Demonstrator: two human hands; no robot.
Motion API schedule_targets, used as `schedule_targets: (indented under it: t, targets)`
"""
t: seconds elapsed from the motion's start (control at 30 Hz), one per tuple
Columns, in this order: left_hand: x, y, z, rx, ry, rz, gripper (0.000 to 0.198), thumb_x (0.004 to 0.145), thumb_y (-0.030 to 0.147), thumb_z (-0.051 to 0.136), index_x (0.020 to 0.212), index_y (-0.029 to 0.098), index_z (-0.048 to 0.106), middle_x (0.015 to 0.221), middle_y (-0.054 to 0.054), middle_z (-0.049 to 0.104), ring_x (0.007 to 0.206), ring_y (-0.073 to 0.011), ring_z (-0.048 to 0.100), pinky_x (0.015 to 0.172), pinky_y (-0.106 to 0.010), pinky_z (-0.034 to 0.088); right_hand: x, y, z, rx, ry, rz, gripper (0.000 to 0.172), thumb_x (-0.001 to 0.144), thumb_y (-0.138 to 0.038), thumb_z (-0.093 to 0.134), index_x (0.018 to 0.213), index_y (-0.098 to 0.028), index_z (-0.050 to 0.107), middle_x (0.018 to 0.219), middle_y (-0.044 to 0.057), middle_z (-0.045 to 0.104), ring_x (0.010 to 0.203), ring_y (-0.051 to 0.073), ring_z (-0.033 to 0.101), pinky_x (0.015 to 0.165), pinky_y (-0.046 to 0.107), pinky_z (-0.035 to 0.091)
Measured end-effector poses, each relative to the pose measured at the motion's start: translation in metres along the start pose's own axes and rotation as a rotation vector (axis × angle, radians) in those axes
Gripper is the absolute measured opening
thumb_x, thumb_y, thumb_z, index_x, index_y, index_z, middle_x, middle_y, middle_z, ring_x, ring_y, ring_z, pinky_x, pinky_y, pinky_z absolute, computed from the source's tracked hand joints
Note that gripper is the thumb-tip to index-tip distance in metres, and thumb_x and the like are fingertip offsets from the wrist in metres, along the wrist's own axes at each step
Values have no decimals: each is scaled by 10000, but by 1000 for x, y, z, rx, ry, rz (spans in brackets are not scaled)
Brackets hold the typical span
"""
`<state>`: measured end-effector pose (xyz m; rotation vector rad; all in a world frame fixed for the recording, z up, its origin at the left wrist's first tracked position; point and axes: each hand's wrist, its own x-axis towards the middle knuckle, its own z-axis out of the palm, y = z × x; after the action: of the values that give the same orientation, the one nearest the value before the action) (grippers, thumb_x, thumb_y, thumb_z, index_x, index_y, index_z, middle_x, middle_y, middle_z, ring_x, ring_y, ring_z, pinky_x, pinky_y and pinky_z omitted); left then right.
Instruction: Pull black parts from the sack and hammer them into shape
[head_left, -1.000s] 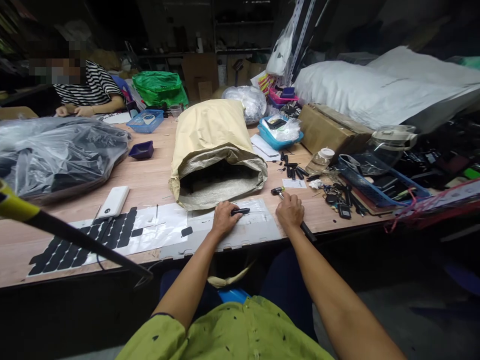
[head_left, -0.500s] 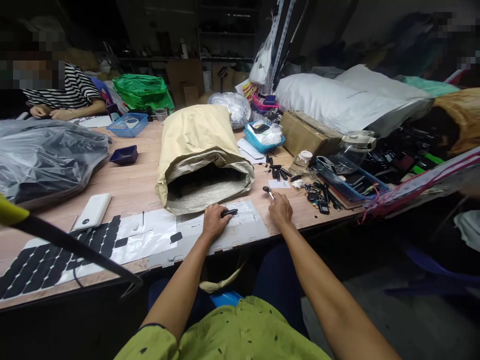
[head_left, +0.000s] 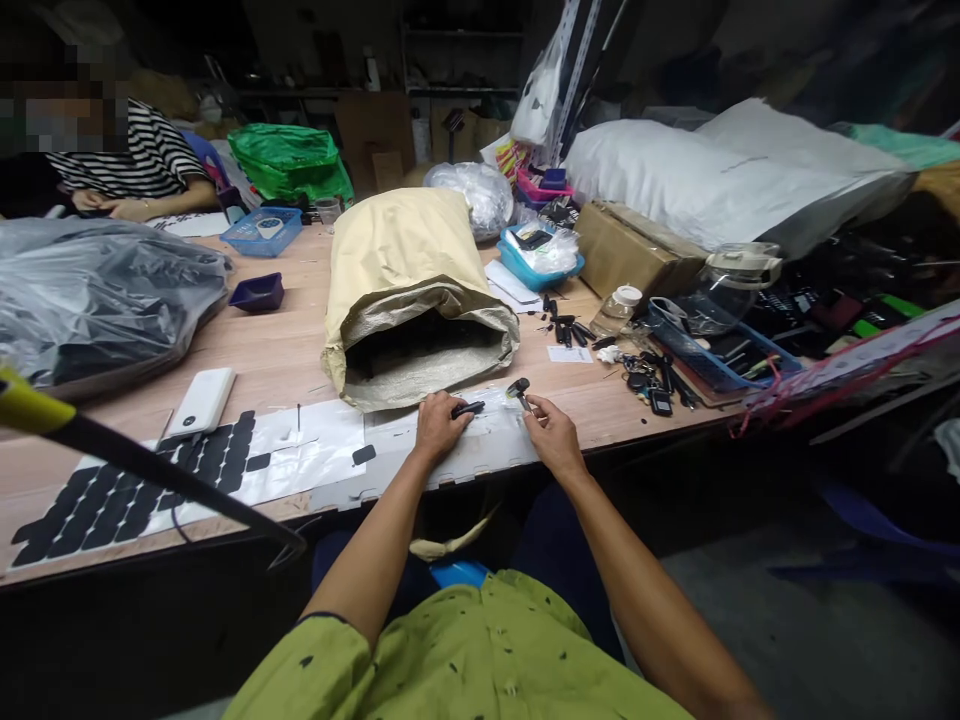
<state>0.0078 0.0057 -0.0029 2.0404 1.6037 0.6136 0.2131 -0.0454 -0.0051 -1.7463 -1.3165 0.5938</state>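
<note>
My left hand rests at the front of the table, its fingers closed on a small black elongated piece over a pale sheet. To its right, my right hand pinches a small hammer-like tool with a dark head and a thin handle, raised over the sheet's right end. Its exact kind is hard to make out. Just beyond my hands lies a large cream sack, its dark mouth facing me.
On the left are a white power bank, black adhesive pads and a grey plastic bag. To the right lie loose black parts, a jar and a blue basket. A co-worker sits at far left.
My right hand has moved left, bringing the hammer-like tool closer to my left hand and turning it. The left hand still holds the black piece. The view has shifted slightly.
</note>
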Motion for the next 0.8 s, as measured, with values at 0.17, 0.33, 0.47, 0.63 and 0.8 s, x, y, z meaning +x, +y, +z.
schedule_targets:
  t: [0.17, 0.33, 0.47, 0.63, 0.8]
  targets:
    - [-1, 2, 1, -5, -3, -16, 181, 831, 287, 690, 995, 277, 768, 938, -43, 649, 992, -235, 538, 907, -369, 409, -6, -6, 5, -60, -73, -67, 395, 808, -341, 509, 1109, -189, 713, 901, 57, 698, 672, 151, 556, 668, 293, 495]
    - [-1, 1, 3, -17, 1, -15, 186, 836, 302, 684, 1001, 288, 769, 938, -41, 648, 1007, -238, 530, 906, -372, 407, -12, -12, 13, -130, -58, -175, 378, 838, -283, 489, 1134, -195, 708, 969, 83, 706, 750, 179, 606, 746, 328, 521]
    - [-2, 1, 3, -19, 5, -4, 174, 831, 299, 687, 982, 295, 773, 919, -37, 643, 992, -232, 531, 904, -369, 408, -13, -17, 20, -173, -46, -283, 374, 867, -246, 472, 1166, -213, 695, 1044, 90, 705, 911, 204, 643, 839, 339, 526]
    - [-2, 1, 3, -23, 5, -2, 159, 826, 291, 689, 959, 287, 776, 903, -39, 637, 985, -233, 533, 906, -367, 410, -12, -20, 24, -238, -81, -323, 376, 878, -191, 455, 1163, -223, 698, 1058, 86, 706, 993, 203, 648, 918, 323, 511]
    - [-1, 1, 2, -28, 1, 0, 156, 825, 284, 687, 954, 281, 777, 908, -38, 640, 979, -232, 535, 916, -366, 411, -12, -29, 28, -232, -57, -358, 381, 886, -185, 454, 1186, -208, 688, 1070, 90, 708, 1006, 201, 651, 923, 317, 515]
